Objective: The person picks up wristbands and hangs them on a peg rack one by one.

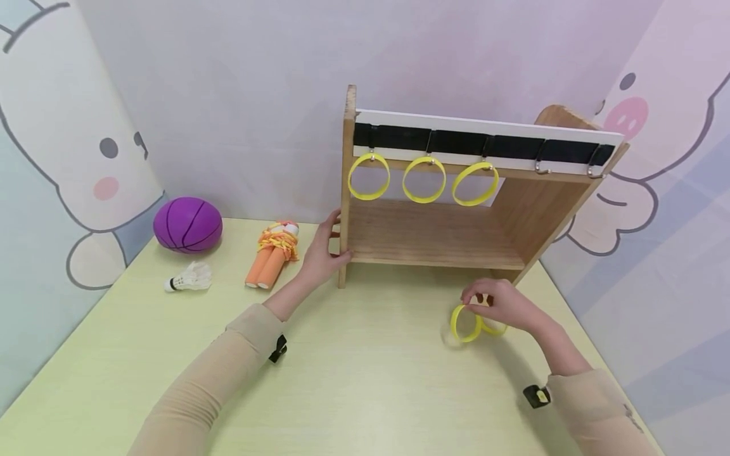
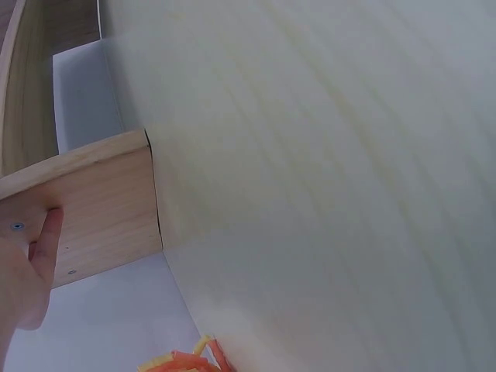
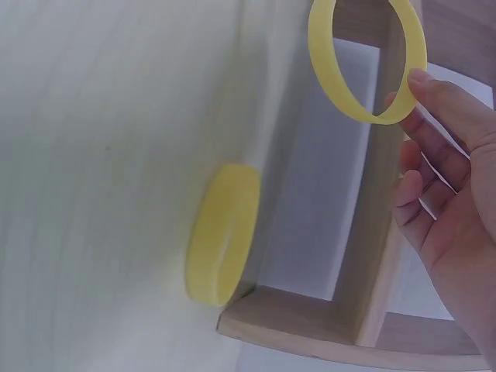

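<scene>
My right hand (image 1: pixel 502 303) pinches a yellow ring (image 1: pixel 466 323) between thumb and fingertips, in front of the wooden rack's right end. In the right wrist view the pinched ring (image 3: pixel 325 66) stands on edge near the thumb, and another yellow ring (image 3: pixel 223 234) lies below it on the table. My left hand (image 1: pixel 325 253) grips the left side panel of the wooden rack (image 1: pixel 433 231), thumb at the front edge. Fingers (image 2: pixel 49 240) press the panel's outer face in the left wrist view. Three yellow rings (image 1: pixel 424 180) hang from the rack's left hooks.
Two bare hooks (image 1: pixel 595 170) are on the rack's right. Left of it lie an orange doll (image 1: pixel 272 256) with yarn, a shuttlecock (image 1: pixel 191 277) and a purple ball (image 1: pixel 188 225). Printed wall panels (image 1: pixel 274 114) stand behind the table (image 1: pixel 365 380).
</scene>
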`<action>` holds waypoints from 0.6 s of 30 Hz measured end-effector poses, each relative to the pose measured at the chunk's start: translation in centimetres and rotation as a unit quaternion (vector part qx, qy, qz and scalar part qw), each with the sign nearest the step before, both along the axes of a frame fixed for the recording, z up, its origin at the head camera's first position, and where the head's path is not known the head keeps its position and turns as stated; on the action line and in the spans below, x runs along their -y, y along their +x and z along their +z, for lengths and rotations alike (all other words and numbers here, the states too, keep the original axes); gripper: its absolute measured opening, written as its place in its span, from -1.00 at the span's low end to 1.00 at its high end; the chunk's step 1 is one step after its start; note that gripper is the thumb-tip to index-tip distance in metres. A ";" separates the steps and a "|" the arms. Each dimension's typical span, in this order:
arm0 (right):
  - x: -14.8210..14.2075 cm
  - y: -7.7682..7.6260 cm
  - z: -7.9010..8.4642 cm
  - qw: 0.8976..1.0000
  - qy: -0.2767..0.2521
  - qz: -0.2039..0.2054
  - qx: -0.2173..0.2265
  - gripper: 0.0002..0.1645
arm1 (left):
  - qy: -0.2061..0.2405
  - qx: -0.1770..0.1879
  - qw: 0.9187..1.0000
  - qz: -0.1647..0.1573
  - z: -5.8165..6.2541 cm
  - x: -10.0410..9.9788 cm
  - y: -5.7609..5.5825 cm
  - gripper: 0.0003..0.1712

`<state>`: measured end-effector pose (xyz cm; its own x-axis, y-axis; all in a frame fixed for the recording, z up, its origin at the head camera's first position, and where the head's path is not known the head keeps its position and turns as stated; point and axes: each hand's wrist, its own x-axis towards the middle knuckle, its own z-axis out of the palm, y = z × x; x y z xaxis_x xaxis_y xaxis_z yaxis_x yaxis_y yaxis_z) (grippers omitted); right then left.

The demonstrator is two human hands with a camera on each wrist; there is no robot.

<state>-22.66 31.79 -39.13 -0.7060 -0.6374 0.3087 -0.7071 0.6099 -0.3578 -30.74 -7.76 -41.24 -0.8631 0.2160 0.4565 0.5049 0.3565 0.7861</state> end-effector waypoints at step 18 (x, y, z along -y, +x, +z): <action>0.9 0.6 3.4 0.997 -0.046 -0.047 -0.049 -0.72 | -0.001 -0.003 1.000 0.005 0.1 -0.1 0.1 0.06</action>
